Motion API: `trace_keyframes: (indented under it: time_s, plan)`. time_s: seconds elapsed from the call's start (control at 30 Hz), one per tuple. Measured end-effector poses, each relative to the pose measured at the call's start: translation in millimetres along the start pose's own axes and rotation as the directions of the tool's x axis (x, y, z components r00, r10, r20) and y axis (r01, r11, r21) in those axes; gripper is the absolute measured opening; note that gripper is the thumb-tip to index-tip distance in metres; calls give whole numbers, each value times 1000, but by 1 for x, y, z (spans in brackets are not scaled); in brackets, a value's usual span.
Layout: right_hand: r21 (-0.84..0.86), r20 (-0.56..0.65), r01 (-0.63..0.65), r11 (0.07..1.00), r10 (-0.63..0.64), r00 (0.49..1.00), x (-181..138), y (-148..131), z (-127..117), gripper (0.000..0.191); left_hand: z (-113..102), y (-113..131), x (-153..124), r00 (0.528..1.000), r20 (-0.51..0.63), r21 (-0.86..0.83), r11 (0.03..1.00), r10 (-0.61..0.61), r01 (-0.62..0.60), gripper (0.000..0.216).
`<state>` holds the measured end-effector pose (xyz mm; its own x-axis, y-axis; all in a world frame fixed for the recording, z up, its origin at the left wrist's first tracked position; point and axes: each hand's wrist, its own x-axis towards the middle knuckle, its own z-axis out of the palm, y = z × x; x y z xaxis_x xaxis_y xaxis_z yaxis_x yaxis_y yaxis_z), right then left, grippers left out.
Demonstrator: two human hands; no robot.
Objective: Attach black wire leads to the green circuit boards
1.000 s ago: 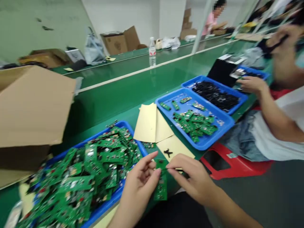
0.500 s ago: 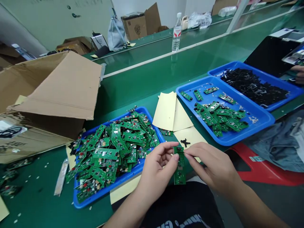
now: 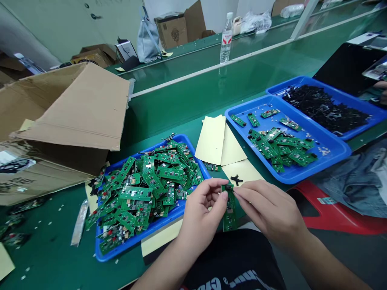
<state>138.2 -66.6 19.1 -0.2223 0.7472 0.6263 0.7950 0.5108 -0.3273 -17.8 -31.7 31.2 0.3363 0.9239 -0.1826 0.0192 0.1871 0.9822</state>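
A narrow green circuit board (image 3: 229, 211) hangs upright between my two hands at the table's near edge. My left hand (image 3: 201, 215) pinches its upper left side with thumb and fingers. My right hand (image 3: 270, 211) presses a small black part (image 3: 229, 187) against the board's top end with its fingertips. A loose black part (image 3: 236, 179) lies on a yellow sheet (image 3: 242, 171) just beyond my hands. Left of my hands, a blue tray (image 3: 145, 237) is heaped with several green boards.
A second blue tray (image 3: 329, 155) holds several boards, and a third (image 3: 375, 117) holds black parts. An open cardboard box (image 3: 75, 112) stands at the left. A water bottle (image 3: 225, 38) stands on the far conveyor. Another person's hand (image 3: 381, 90) shows at the right edge, above a red stool (image 3: 335, 217).
The camera view swung left and down, so the neighbouring person has left the frame. My hands keep hold of the board; the right fingertips stay at its top end.
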Motion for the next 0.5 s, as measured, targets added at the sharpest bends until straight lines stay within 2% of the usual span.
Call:
trace_keyframes:
  time_s: [0.17, 0.27, 0.37, 0.5]
  plan:
    - [-26, -21, 48, 999, -48, 999, -1, 0, 2, 13, 2, -4, 1, 992, -53, 67, 991, 116, -113, 14]
    - [4, -27, 8, 1000, -8, 1000, -1, 0, 2, 13, 2, -7, 0, 975, -61, 150, 968, 214, -203, 12]
    - [30, -44, -24, 999, 25, 999, 0, 2, 0, 15, 0, -8, 0, 956, -35, 220, 935, 292, -278, 13]
    - [78, -14, -19, 997, 21, 1000, 3, 6, -5, 18, -4, -5, 1, 952, 47, 185, 934, 303, -306, 14]
